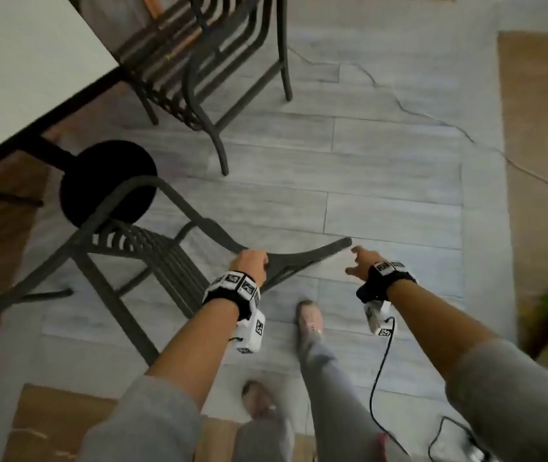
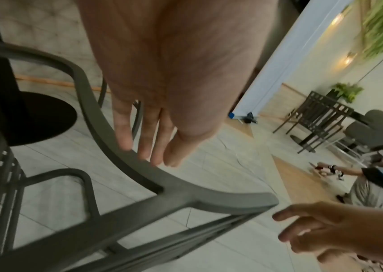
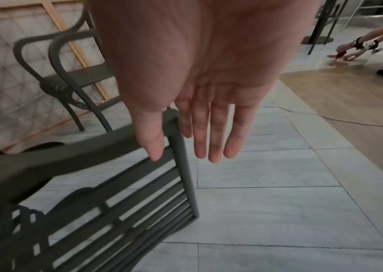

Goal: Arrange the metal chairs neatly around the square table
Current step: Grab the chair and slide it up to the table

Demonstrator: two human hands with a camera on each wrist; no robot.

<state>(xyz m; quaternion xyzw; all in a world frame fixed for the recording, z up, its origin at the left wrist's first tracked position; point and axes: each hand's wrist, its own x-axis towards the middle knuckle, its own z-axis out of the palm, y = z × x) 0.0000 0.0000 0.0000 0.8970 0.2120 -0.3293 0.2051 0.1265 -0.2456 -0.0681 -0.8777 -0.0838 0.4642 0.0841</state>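
underfoot, pale grey floor tiles (image 1: 382, 208) run between tan wood strips. closest, the left hand (image 1: 250, 263) rests straight-fingered on the top rail of a tilted metal chair (image 1: 152, 255); the right hand (image 1: 361, 266) hangs spread and relaxed, just off the rail's end. beyond stands the black round base (image 1: 99, 181) of the square table (image 1: 25, 61), then a second chair (image 1: 205, 58) upright beside the tabletop.
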